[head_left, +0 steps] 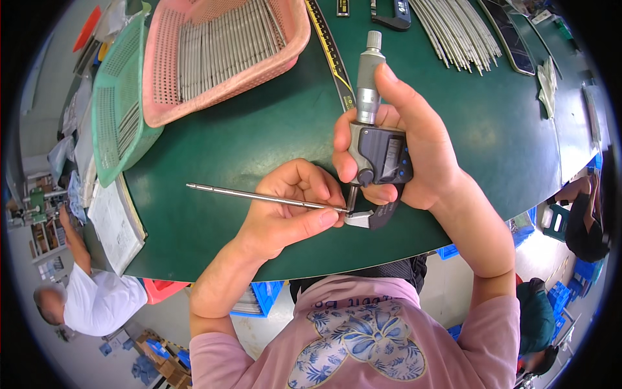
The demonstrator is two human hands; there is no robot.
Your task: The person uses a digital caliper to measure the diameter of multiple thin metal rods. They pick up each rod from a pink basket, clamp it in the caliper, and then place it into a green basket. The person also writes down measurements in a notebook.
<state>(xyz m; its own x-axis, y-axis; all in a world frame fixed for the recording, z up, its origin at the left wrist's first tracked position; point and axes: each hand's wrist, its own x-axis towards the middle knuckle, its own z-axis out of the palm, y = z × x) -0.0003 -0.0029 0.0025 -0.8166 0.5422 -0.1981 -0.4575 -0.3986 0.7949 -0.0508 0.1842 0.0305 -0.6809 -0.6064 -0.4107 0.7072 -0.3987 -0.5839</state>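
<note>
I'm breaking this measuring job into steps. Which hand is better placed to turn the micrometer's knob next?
Right, probably. The right hand already grips the digital micrometer, its thumb lying along the knurled thimble. The left hand is busy pinching the thin metal rod at the anvil.

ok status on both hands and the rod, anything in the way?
Left hand pinches thin metal rod, tip in micrometer jaws. Right hand grips micrometer, thumb by thimble. Pink basket well apart; nothing in the way.
</note>
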